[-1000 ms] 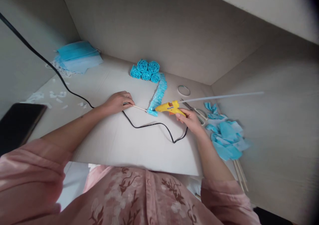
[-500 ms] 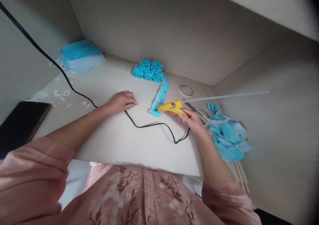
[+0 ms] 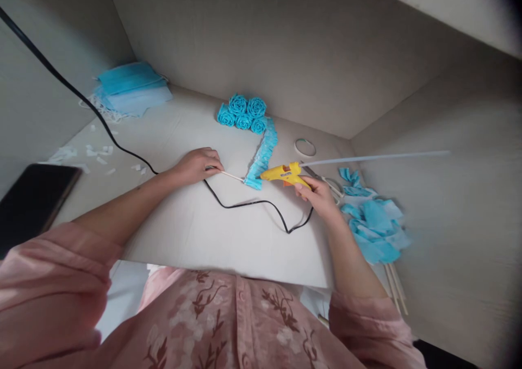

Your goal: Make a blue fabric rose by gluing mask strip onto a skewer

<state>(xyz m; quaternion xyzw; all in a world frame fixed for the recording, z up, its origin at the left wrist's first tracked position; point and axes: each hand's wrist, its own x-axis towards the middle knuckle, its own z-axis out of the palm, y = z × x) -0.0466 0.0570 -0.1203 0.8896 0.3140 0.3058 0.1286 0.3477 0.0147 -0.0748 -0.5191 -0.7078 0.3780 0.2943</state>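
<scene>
My left hand (image 3: pixel 203 164) is closed on a thin wooden stick (image 3: pixel 232 175), whose far tip lies at the near end of a blue ruffled strip (image 3: pixel 263 150). That strip runs back across the table to several blue rolled fabric roses (image 3: pixel 243 112). In my right hand (image 3: pixel 316 194) is a yellow hot glue gun (image 3: pixel 283 173), its nozzle close to the strip; I cannot tell whether it touches. A long clear glue stick (image 3: pixel 379 158) juts from the back of the gun.
Blue face masks (image 3: pixel 132 88) are stacked at back left, near white scraps (image 3: pixel 98 151) and a black phone (image 3: pixel 36 205). A black cord (image 3: pixel 244 204) crosses the table. Right of me are a tape ring (image 3: pixel 305 147), scissors (image 3: pixel 334 188), blue fabric pieces (image 3: pixel 377 227) and sticks (image 3: pixel 395 287).
The glue gun has shifted slightly to the right, its nozzle a little farther from the stick's tip. My left hand keeps its hold on the stick in nearly the same place.
</scene>
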